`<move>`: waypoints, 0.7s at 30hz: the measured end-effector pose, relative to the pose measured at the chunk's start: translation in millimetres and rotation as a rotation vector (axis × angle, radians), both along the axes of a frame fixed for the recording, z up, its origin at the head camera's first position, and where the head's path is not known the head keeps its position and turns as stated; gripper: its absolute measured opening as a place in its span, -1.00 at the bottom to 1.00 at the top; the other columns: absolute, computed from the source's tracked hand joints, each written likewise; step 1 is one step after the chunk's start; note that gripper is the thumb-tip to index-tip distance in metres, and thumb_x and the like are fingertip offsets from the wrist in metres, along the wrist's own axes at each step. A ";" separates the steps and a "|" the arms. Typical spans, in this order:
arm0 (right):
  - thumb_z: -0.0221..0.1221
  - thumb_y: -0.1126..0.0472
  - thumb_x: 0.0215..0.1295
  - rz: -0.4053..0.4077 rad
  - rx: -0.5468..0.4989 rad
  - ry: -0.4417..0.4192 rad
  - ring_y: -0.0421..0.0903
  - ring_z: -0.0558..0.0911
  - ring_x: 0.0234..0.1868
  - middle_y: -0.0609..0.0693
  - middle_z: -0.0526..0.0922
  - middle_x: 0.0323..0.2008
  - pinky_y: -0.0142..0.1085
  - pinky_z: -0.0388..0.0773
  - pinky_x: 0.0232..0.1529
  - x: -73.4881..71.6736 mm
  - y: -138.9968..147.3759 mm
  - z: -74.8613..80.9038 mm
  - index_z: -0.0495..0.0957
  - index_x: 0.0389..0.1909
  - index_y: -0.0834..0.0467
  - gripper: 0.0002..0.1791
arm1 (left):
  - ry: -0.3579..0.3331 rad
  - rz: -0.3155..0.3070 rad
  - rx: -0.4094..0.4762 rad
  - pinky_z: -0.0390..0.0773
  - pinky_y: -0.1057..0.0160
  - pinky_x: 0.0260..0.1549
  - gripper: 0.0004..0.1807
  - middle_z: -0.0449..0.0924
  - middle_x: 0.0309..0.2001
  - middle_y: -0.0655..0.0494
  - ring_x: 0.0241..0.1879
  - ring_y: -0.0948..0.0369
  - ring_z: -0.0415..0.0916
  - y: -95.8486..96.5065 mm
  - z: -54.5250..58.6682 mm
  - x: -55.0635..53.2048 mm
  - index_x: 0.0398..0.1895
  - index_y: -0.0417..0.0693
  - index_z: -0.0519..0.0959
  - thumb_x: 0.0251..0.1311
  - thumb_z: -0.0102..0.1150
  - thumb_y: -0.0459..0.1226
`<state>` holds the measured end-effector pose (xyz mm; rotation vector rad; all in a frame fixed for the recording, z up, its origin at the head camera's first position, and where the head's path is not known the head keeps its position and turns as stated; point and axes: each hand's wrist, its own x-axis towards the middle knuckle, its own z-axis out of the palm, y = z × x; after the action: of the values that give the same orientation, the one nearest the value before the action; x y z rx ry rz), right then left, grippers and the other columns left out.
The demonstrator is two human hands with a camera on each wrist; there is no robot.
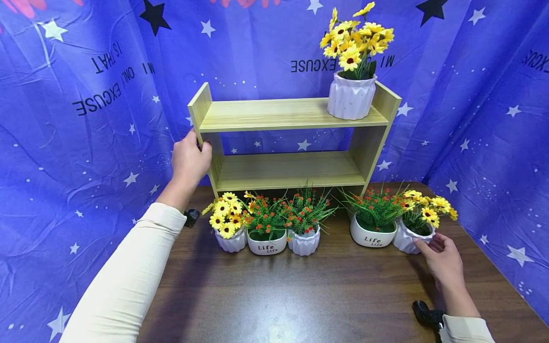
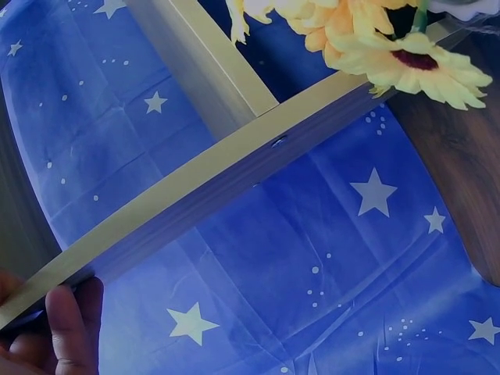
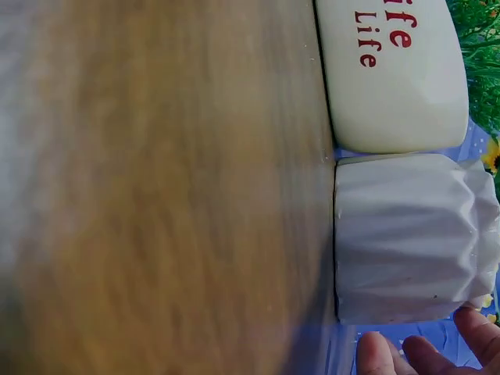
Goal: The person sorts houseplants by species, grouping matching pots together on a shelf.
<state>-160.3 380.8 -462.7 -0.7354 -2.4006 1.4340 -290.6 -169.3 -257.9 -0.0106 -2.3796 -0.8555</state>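
Note:
In the head view my left hand (image 1: 190, 157) grips the left side panel of a two-tier wooden shelf (image 1: 274, 114); the left wrist view shows my fingers (image 2: 70, 328) around the panel's edge. My right hand (image 1: 443, 262) is at the right side of a white ribbed flowerpot (image 1: 409, 240) with yellow flowers (image 1: 429, 209). Its thumb touches the pot near the rim, while the other visible fingertips in the right wrist view stand just off the ribbed wall (image 3: 406, 242). The fingers behind the rim are hidden. Beside that pot stands an oval "Life" planter (image 1: 373, 236).
Another yellow-flowered pot (image 1: 351, 97) stands on the shelf's top board, at the right. Before the shelf's left half, a yellow-flowered pot (image 1: 231, 242), a "Life" planter (image 1: 267, 245) and a red-flowered pot (image 1: 304, 243) line the wooden table (image 1: 274, 295). A blue star-patterned cloth (image 1: 107, 166) hangs around.

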 end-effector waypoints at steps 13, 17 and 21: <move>0.23 0.00 0.33 -0.016 -0.094 -0.002 0.33 0.12 0.45 0.42 -0.02 0.47 0.12 0.19 0.34 -18.4 -3.1 -3.1 -0.23 0.51 0.37 0.04 | 0.003 0.000 0.000 0.48 -0.20 -0.27 -0.71 0.66 -0.15 -0.29 -0.13 -0.24 0.62 -0.9 1.5 1.5 -0.04 -0.22 0.53 0.28 -0.08 -0.28; 0.25 0.00 0.31 -0.043 -0.099 0.007 0.33 0.12 0.44 0.41 -0.02 0.47 0.12 0.19 0.33 -20.6 -5.4 -5.1 -0.23 0.51 0.36 0.06 | 0.007 -0.003 0.002 0.47 -0.20 -0.28 -0.71 0.66 -0.17 -0.28 -0.15 -0.24 0.62 -0.6 0.4 0.8 -0.05 -0.22 0.53 0.28 -0.08 -0.28; 0.25 0.04 0.31 -0.056 -0.096 0.034 0.31 0.13 0.43 0.41 0.00 0.46 0.11 0.18 0.34 -22.6 -8.7 -7.1 -0.23 0.50 0.36 0.04 | 0.011 -0.005 0.007 0.47 -0.20 -0.29 -0.71 0.67 -0.18 -0.27 -0.15 -0.23 0.62 0.1 -0.1 0.7 -0.05 -0.21 0.53 0.27 -0.06 -0.27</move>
<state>-182.9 372.2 -469.8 -0.7879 -2.2812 1.5355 -289.9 -169.2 -258.0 -0.0182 -2.3677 -0.8639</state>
